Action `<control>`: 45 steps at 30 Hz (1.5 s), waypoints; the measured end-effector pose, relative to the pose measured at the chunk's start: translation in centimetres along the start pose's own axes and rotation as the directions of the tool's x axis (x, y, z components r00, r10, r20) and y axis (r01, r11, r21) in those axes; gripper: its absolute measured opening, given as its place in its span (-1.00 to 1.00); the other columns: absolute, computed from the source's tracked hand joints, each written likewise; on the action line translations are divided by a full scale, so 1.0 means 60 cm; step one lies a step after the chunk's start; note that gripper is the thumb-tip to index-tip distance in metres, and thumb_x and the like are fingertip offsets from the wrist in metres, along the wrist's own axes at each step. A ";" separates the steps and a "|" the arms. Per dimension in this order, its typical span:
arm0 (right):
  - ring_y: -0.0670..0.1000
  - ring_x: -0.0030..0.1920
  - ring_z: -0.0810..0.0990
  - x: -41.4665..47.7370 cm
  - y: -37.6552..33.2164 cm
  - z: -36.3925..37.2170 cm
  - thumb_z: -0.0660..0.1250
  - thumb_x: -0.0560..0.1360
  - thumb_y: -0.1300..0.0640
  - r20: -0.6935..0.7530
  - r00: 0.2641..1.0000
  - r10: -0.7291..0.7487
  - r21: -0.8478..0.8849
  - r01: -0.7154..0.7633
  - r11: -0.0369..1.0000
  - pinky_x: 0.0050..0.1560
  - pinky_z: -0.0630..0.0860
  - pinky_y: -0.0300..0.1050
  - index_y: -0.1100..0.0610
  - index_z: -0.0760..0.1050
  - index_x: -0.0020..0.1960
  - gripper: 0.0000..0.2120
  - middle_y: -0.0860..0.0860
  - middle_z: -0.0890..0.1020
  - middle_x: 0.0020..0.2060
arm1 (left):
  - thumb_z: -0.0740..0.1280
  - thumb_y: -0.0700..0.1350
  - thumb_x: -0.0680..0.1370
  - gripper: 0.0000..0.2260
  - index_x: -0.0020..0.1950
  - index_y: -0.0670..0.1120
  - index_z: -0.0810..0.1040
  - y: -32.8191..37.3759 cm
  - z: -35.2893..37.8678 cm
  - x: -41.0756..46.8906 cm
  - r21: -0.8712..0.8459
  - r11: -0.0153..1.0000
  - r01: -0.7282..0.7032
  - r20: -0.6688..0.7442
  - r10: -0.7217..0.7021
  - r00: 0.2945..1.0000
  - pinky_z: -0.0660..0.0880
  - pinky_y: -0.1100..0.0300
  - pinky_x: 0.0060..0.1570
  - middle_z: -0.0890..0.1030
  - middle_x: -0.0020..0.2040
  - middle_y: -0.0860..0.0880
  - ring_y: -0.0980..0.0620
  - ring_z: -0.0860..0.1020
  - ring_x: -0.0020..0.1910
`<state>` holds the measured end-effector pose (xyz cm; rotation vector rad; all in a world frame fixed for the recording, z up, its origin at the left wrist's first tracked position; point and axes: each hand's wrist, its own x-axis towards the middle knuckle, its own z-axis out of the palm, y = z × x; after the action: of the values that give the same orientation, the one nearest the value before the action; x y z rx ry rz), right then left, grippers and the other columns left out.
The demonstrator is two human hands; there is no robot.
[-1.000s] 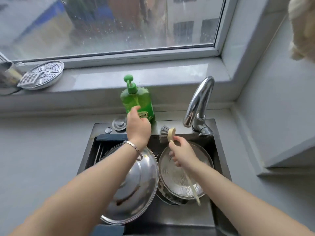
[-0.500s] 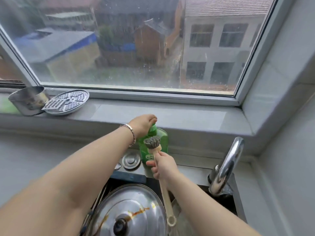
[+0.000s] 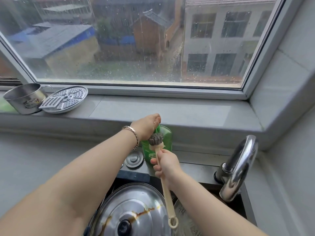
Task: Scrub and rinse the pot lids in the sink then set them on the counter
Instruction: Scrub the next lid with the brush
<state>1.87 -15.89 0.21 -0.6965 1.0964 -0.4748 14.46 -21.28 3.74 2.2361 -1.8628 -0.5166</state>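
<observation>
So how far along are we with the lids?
Nothing looks done: no lid shows on the counter. In hand: the left hand grips the pump of the soap bottle over the brush that the right hand holds. Left: the brown-streaked large lid and the second lid in the sink need scrubbing, rinsing, setting out.

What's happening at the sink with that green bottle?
A person is getting soap onto a dish brush. Their left hand grips the pump top of the green soap bottle, and their right hand holds the wooden brush with its bristles up against the bottle, just under the pump. Down in the sink lies a big pot lid with brown streaks on it, not yet scrubbed.
</observation>
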 end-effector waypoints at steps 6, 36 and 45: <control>-0.10 -0.53 0.19 -0.012 0.007 -0.005 0.05 0.63 0.12 -0.012 1.000 -0.024 -0.036 0.023 0.999 -0.63 0.10 -0.35 0.12 0.42 0.13 -0.80 0.04 0.40 -0.39 | -0.12 0.06 0.66 -0.63 0.40 0.04 0.28 0.010 0.000 -0.007 0.074 0.995 0.060 0.005 -0.061 0.998 0.40 0.01 0.18 0.49 0.32 -0.04 -0.09 0.49 0.23; -0.07 -0.31 0.46 -0.189 0.158 -0.228 0.02 0.63 0.10 -0.161 0.964 -0.211 -0.704 0.038 0.710 -0.34 0.29 -0.17 0.09 0.42 -0.05 -0.78 -0.01 0.55 -0.28 | 0.06 -0.33 0.59 -0.30 0.51 0.04 -0.33 0.068 0.348 -0.390 0.491 0.827 0.274 0.169 -0.399 0.901 0.20 -0.29 0.35 -0.23 0.51 -0.31 -0.43 -0.11 0.46; -0.09 -0.40 0.44 -0.214 0.182 -0.205 0.05 0.62 0.01 -0.027 0.969 -0.245 -0.764 0.138 0.631 -0.28 0.35 -0.15 0.06 0.46 -0.08 -0.74 -0.04 0.56 -0.36 | 0.01 -0.37 0.53 -0.42 0.48 0.09 0.18 -0.028 0.139 -0.437 0.039 0.917 0.398 -0.215 -0.381 0.899 0.49 0.05 -0.18 0.54 -0.03 -0.18 -0.12 0.51 -0.16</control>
<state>-14.36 -3.13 -2.88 -1.5680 1.3564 -0.2147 8.89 5.31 -0.72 2.6194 -1.3629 -0.2547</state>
